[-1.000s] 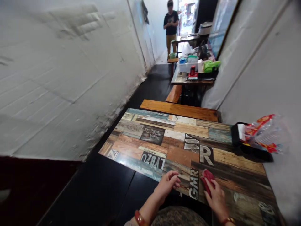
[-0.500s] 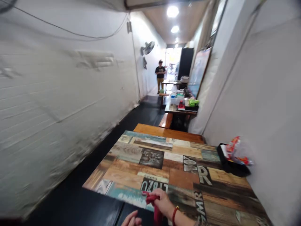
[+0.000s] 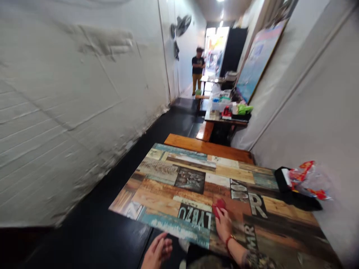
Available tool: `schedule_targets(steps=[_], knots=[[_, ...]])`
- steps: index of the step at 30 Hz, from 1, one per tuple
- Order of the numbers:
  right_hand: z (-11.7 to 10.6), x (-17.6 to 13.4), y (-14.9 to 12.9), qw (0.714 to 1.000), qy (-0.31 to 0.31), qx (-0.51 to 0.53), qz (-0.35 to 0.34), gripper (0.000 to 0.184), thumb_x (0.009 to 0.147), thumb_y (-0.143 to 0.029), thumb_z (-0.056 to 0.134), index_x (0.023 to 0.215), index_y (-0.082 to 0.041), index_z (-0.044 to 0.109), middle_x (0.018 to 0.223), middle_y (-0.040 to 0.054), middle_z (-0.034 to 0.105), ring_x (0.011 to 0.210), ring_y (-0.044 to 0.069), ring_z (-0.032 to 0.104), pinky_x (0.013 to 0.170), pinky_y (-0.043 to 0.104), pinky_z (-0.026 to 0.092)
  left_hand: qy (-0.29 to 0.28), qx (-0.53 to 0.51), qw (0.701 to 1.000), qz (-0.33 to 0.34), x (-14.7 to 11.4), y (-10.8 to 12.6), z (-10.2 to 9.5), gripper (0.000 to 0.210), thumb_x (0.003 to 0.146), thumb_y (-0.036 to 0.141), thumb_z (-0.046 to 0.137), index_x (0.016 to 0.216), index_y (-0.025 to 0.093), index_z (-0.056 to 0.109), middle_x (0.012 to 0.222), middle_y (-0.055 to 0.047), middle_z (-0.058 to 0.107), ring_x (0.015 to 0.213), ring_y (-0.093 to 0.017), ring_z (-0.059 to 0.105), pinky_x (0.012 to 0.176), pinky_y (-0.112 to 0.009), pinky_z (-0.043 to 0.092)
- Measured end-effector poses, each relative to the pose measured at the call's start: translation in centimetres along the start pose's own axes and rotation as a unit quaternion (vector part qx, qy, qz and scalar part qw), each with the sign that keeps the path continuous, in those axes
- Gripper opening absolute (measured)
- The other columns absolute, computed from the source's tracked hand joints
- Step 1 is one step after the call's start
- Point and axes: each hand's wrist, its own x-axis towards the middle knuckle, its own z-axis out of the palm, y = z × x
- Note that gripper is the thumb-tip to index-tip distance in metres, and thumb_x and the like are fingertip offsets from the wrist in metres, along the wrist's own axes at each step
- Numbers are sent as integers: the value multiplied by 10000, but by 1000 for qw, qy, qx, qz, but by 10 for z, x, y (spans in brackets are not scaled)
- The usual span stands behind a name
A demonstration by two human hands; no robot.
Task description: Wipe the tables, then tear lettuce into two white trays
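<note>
My right hand (image 3: 223,226), with a red band at the wrist, presses a bunched red cloth (image 3: 219,206) onto the tabletop. Its fingers are closed over the cloth, near the printed letters. The table (image 3: 157,201) has a patchwork wood pattern with painted letters and a dark picture square. Off the table's near edge, above the dark floor, my left hand (image 3: 157,251) hovers with loosely bent fingers apart from the thumb. Nothing shows in it.
A black tray (image 3: 304,200) with red-and-clear plastic packaging (image 3: 305,177) sits by the right wall. Behind the table runs an orange wooden bench (image 3: 207,147). Farther back stand a cluttered table (image 3: 221,118) and a person (image 3: 198,69). A fan (image 3: 182,26) hangs on the left wall.
My right hand has moved right and forward, bringing the red cloth from near the table's edge down onto its surface. The left hand has risen slightly into view. The camera view has tilted downward.
</note>
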Motion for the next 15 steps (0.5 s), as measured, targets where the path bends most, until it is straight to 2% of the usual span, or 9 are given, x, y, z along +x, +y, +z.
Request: schedule_targets(steps=[2, 3, 5, 7, 9, 11, 13, 15], knots=[[36, -16, -59, 986, -110, 54, -113, 480, 648, -138, 520, 1063, -269, 723, 1164, 86, 647, 1053, 272, 618, 955, 402, 463, -1, 19, 1000, -24, 12, 8, 10, 714, 433, 625, 839, 960, 171, 677, 813, -92, 728, 706, -207, 682, 666, -297, 502], [54, -20, -89, 970, -170, 91, -150, 435, 660, -127, 518, 1011, -269, 731, 1117, 68, 667, 1014, 252, 624, 934, 385, 472, 5, 31, 999, -36, 19, 12, 16, 734, 415, 630, 840, 957, 164, 675, 798, -86, 724, 696, -201, 677, 657, -291, 497], [82, -20, -137, 930, -273, 164, -183, 331, 691, -121, 504, 891, -236, 741, 894, 36, 701, 827, 207, 640, 806, 334, 514, -5, 51, 998, -40, 32, 22, 31, 708, 469, 630, 819, 975, 158, 671, 813, -79, 720, 705, -186, 673, 669, -282, 491], [97, -6, -163, 910, -311, 193, -195, 287, 693, -110, 500, 803, -223, 740, 809, 16, 698, 784, 190, 636, 787, 314, 514, -24, 61, 997, -34, 42, 32, 43, 664, 537, 605, 802, 1009, 158, 667, 849, -75, 718, 719, -173, 669, 690, -280, 490], [92, 27, -162, 907, -310, 205, -196, 320, 705, -102, 477, 833, -224, 744, 904, 23, 706, 882, 191, 636, 863, 330, 494, -27, 61, 997, -32, 49, 40, 47, 644, 571, 584, 795, 1033, 156, 660, 866, -74, 715, 731, -173, 668, 702, -286, 492], [67, 78, -137, 922, -266, 212, -183, 398, 731, -101, 431, 958, -221, 735, 1085, 50, 679, 1032, 197, 601, 960, 359, 448, -11, 58, 997, -39, 54, 44, 43, 641, 586, 575, 791, 1046, 152, 651, 871, -78, 714, 750, -183, 673, 710, -293, 495], [27, 137, -96, 961, -141, 190, -143, 398, 730, -132, 444, 1003, -201, 725, 1123, 79, 662, 1059, 210, 586, 976, 373, 440, 14, 56, 997, -52, 58, 44, 35, 648, 592, 576, 788, 1055, 148, 642, 880, -85, 716, 766, -190, 675, 721, -298, 497], [-12, 192, -52, 991, -23, 112, -68, 401, 712, -150, 454, 1006, -186, 725, 1071, 88, 665, 1006, 220, 593, 953, 378, 451, 35, 52, 996, -68, 62, 40, 27, 670, 585, 581, 790, 1070, 146, 633, 887, -91, 721, 773, -190, 674, 724, -294, 496]])
